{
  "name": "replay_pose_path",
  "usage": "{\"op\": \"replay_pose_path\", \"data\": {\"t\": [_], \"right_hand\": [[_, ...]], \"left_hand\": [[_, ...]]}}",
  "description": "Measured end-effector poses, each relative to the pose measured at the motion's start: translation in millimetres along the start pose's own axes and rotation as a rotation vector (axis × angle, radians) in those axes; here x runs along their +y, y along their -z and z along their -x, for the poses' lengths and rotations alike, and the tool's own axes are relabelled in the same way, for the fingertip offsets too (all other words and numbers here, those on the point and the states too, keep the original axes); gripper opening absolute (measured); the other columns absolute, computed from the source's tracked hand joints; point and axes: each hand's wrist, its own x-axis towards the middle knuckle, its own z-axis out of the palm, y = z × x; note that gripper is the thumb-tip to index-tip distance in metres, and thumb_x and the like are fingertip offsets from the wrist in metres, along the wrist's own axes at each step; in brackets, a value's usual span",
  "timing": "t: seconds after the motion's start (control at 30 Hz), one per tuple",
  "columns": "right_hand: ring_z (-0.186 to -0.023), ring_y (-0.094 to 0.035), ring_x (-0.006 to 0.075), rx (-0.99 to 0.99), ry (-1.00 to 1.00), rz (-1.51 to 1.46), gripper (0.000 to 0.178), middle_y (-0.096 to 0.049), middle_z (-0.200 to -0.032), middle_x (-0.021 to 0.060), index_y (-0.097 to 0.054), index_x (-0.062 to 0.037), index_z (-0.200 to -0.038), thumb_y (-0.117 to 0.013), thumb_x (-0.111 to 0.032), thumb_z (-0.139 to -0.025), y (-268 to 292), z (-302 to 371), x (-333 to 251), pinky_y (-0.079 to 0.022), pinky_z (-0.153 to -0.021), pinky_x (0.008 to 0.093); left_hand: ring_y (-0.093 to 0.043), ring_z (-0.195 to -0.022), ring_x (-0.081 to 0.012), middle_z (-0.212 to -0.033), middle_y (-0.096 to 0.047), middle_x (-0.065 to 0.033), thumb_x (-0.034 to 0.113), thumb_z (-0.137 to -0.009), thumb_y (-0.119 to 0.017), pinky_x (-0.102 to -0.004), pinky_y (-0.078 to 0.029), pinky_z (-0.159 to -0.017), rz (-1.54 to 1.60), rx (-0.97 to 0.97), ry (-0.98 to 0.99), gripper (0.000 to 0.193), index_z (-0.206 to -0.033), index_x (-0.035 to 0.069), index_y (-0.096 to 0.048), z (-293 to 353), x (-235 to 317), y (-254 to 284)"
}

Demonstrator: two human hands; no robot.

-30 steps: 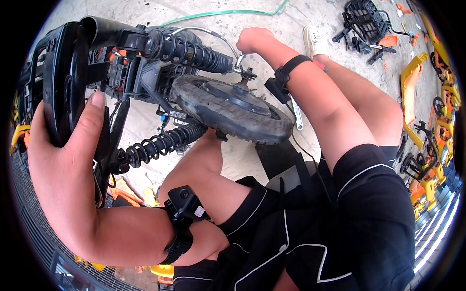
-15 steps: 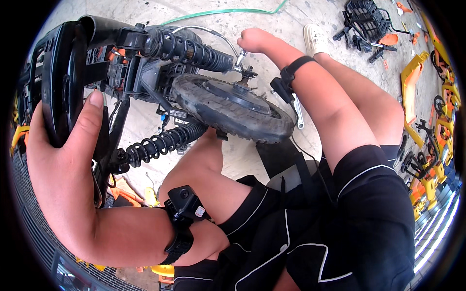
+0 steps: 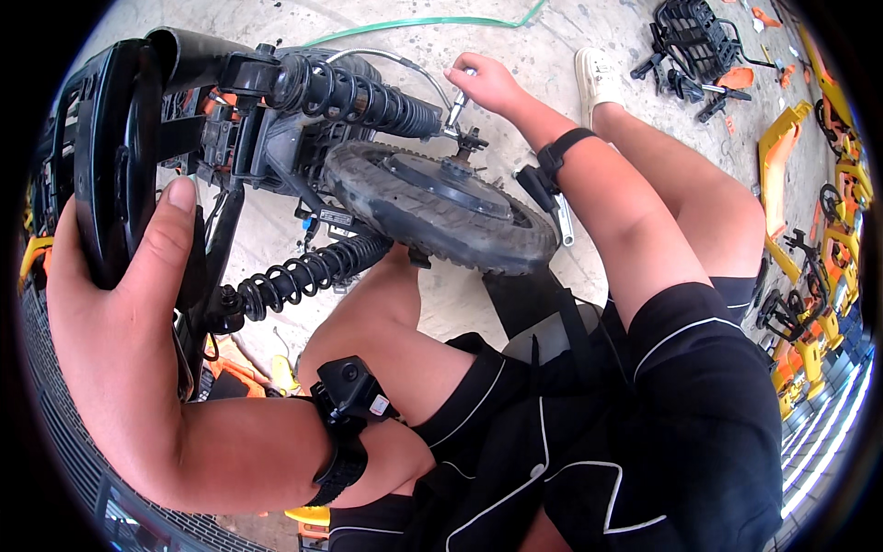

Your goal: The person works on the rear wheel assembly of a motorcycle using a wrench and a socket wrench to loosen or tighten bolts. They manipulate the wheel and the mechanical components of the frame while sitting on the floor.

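Observation:
My right hand (image 3: pixel 489 86) is closed on the handle of a chrome socket wrench (image 3: pixel 458 110). The handle's top end shows between thumb and fingers. Its lower end meets the end of the upper black coil-spring shock absorber (image 3: pixel 363 97), beside the axle of a wheel with a worn black tyre (image 3: pixel 432 216). My left hand (image 3: pixel 120 340) wraps around a smooth black part (image 3: pixel 115 166) of the vehicle, thumb on the near side; most of its fingers are hidden. A second shock absorber (image 3: pixel 308 271) runs along the wheel's near side.
Another silver wrench (image 3: pixel 565 223) lies on the concrete floor right of the wheel. A green strap (image 3: pixel 414 21) crosses the floor at the back. A black metal basket (image 3: pixel 699 41) lies at the far right, near yellow vehicle parts (image 3: pixel 782 156). Orange pieces (image 3: pixel 235 366) lie below the frame.
My right hand has shifted slightly, its fingers looser, and the wrench handle's top end now shows. The forearm has moved a little right. My left hand has hardly moved.

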Motion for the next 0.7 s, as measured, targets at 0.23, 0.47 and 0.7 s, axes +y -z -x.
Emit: {"op": "replay_pose_path", "data": {"t": [0.23,0.47,0.7], "right_hand": [[-0.099,-0.070,0.0317,-0.461,-0.302,0.808,0.031,-0.073,-0.109,0.0145,-0.075,-0.0119,-0.109,-0.062,-0.029,-0.086,14,-33,-54,-0.055,-0.084,0.0421],[-0.097,-0.070,0.0288,-0.290,-0.186,0.680,0.028,-0.074,-0.103,0.0104,-0.075,-0.0114,-0.102,-0.064,-0.032,-0.086,18,-16,-55,-0.054,-0.085,0.0401],[-0.086,-0.069,0.0288,-0.012,-0.050,-0.041,0.034,-0.072,-0.088,0.0116,-0.069,-0.0084,-0.093,-0.063,-0.041,-0.087,0,5,0,-0.053,-0.080,0.0399]], "left_hand": [[-0.073,-0.066,-0.0215,-0.085,-0.070,-0.0173,0.018,-0.093,-0.071,-0.0306,-0.062,-0.056,0.006,0.017,0.032,0.037,-0.114,-0.007,-0.055,0,-2,-1],[-0.073,-0.065,-0.0224,-0.085,-0.070,-0.0183,0.018,-0.093,-0.071,-0.0307,-0.062,-0.055,0.047,0.015,0.002,0.036,-0.114,-0.007,-0.055,3,0,-2],[-0.073,-0.065,-0.0226,-0.085,-0.070,-0.0189,0.018,-0.092,-0.072,-0.0312,-0.062,-0.054,0.031,-0.014,0.010,0.039,-0.116,-0.007,-0.054,1,-1,0]]}}
